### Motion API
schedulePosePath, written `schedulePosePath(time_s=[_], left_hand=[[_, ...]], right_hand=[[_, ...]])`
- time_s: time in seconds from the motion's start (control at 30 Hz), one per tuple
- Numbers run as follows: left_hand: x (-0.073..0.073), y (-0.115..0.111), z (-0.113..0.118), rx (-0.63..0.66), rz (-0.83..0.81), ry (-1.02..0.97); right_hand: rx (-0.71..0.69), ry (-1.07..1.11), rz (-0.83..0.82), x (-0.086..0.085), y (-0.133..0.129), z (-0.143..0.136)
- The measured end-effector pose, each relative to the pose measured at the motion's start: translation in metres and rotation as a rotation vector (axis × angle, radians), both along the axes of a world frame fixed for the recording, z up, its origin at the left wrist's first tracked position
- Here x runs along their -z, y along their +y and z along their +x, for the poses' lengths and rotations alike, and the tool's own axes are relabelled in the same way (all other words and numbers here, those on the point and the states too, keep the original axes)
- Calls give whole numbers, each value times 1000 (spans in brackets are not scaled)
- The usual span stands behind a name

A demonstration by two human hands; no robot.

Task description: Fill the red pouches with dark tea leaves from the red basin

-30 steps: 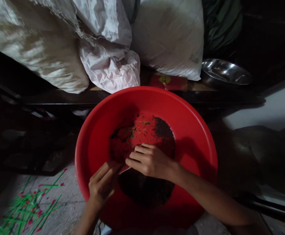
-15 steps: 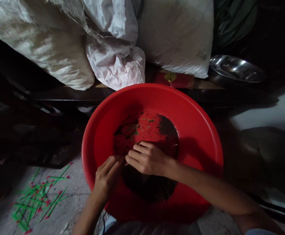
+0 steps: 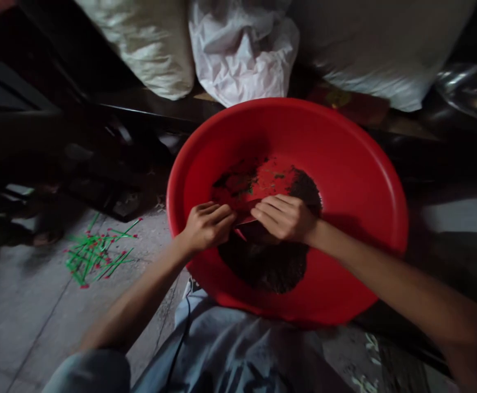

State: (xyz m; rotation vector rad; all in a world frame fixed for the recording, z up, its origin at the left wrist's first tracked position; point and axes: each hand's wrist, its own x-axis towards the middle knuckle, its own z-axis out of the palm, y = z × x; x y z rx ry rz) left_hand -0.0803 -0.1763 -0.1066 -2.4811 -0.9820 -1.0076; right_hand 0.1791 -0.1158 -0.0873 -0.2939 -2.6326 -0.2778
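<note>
A large red basin (image 3: 357,164) holds dark loose material (image 3: 279,270), heaped at the near side, with thinner patches at the back. Over its middle, my left hand (image 3: 210,225) and my right hand (image 3: 285,217) are closed on a thin, dark reddish strip (image 3: 245,214), which spans the short gap between them. What the strip is made of cannot be made out in the dim light. Fingertips of both hands are partly hidden behind the knuckles.
Green sticks with red ends (image 3: 94,254) lie on the floor at left. Behind the basin stand a white sack (image 3: 246,60) and other large sacks on a dark ledge (image 3: 148,109). A metal bowl (image 3: 473,90) is at the far right.
My hands have moved apart, and the strip now shows between them. The view has shifted, so the basin appears farther right and higher, and more of my clothing shows.
</note>
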Motion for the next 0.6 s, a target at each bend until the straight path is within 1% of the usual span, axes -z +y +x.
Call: schedulePosePath(time_s=[0.07, 0.13, 0.2, 0.27, 0.37, 0.43, 0.5, 0.6], left_hand=[[11, -7, 0, -49, 23, -20], [18, -12, -1, -86, 32, -16], [19, -17, -4, -90, 47, -40], [19, -18, -6, -67, 64, -85], [17, -17, -5, -20, 75, -123], [17, -15, -3, -2, 79, -129], [18, -14, -2, -4, 70, -136], [16, -13, -6, 2, 61, -138]], right_hand=[[27, 2, -32, 8, 0, 14], [51, 9, -3, 15, 0, 28], [71, 20, 76, 21, 2, 45], [106, 18, 149, 23, 5, 62], [177, -25, 234, 20, 9, 87], [185, -36, 293, 16, 10, 99], [186, -33, 317, 11, 8, 107], [226, -57, 334, 6, 2, 110]])
